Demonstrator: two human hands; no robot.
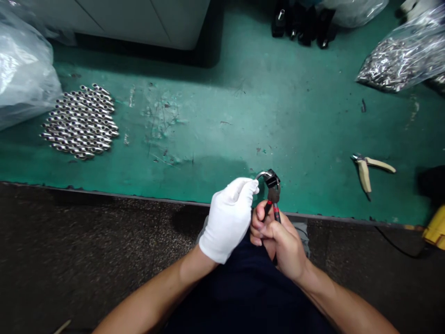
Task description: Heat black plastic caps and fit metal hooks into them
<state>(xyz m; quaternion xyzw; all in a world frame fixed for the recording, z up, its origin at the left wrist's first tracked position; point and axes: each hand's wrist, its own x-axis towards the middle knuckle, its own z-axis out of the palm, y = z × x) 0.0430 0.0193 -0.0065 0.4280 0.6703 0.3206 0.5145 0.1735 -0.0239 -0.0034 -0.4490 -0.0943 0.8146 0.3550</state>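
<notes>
My left hand, in a white glove, pinches a thin bent metal tube near the table's front edge. My right hand is bare and wrapped round the red-and-black handles of a pair of pliers. The pliers' jaws reach up to a small black part at the tube's far end. Whether the jaws bite on the black part or only touch it, I cannot tell. The glove hides the tube's near end.
A bundle of metal tubes lies at the left beside a clear plastic bag. Cream-handled cutters rest at the right. Several black parts and a bag of small metal pieces are at the back. A grey box stands back left.
</notes>
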